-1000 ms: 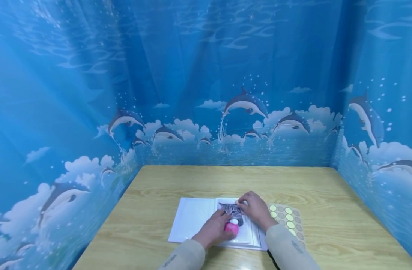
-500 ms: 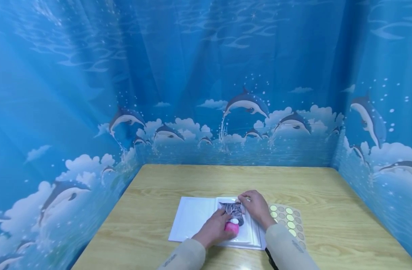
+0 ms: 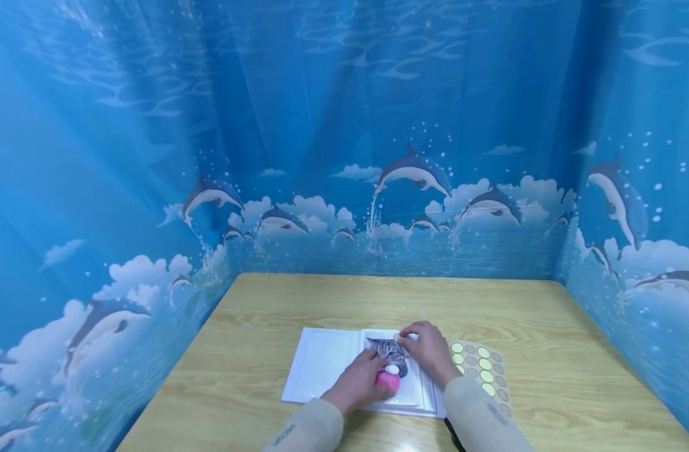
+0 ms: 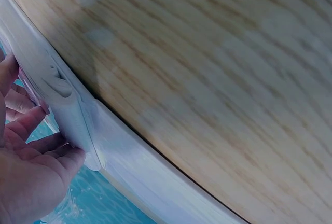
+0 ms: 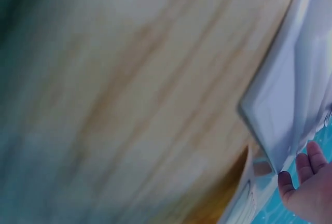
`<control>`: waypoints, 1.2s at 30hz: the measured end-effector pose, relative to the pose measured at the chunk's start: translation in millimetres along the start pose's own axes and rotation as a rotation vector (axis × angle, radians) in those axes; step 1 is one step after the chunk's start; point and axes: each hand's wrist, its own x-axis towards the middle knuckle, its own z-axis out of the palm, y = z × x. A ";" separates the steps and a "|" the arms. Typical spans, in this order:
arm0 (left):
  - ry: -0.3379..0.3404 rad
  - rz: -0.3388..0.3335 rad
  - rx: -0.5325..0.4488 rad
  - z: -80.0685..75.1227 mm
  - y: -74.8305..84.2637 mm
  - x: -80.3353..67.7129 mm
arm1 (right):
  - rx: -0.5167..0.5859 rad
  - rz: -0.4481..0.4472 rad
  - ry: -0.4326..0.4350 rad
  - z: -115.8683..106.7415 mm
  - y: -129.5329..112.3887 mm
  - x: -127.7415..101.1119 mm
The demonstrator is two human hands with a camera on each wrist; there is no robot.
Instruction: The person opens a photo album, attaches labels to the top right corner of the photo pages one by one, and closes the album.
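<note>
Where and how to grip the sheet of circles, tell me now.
Pinch the sheet of circles by its outer right edge, probably best from the right: that edge of the thin sheet lies uncovered on the table, while the right sleeve hides its near left part and the book lies to its left.

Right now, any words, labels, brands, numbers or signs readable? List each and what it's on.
None can be read.
Left sleeve: small dark print near the cuff, too small to read.
Right sleeve: similar dark print, also too small.
Open book, cat picture, sheet of dots: no readable text.
Curtain: dolphins and clouds, no lettering seen.
</note>
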 end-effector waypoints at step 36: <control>0.003 -0.013 -0.013 1.4 -2.6 0.3 | -0.466 -0.452 -0.160 -2.5 3.5 -20.0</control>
